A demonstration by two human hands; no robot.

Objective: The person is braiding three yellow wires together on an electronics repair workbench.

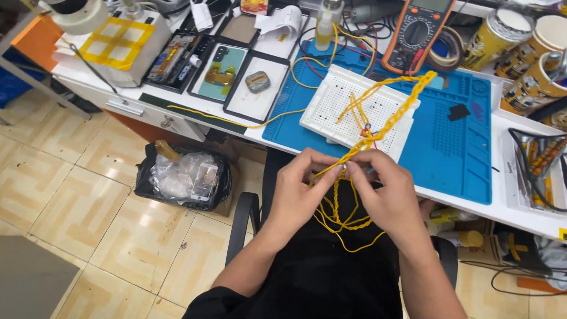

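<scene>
My left hand (298, 186) and my right hand (384, 189) meet fingertip to fingertip over my lap, both pinching a braid of thin yellow wires (393, 115). The braid runs up and to the right from my fingers across a white perforated board (331, 103) that lies on a blue work mat (455, 147). Loose yellow strands (342, 221) hang in loops below my hands. One long yellow wire (224, 118) trails left along the desk edge.
On the white desk (520, 207) sit an orange multimeter (416, 32), tape rolls (496, 32), black trays with phone parts (221, 71), a small bottle (323, 29) and a yellow-taped grey box (121, 44). A black bin bag (183, 177) stands on the tiled floor.
</scene>
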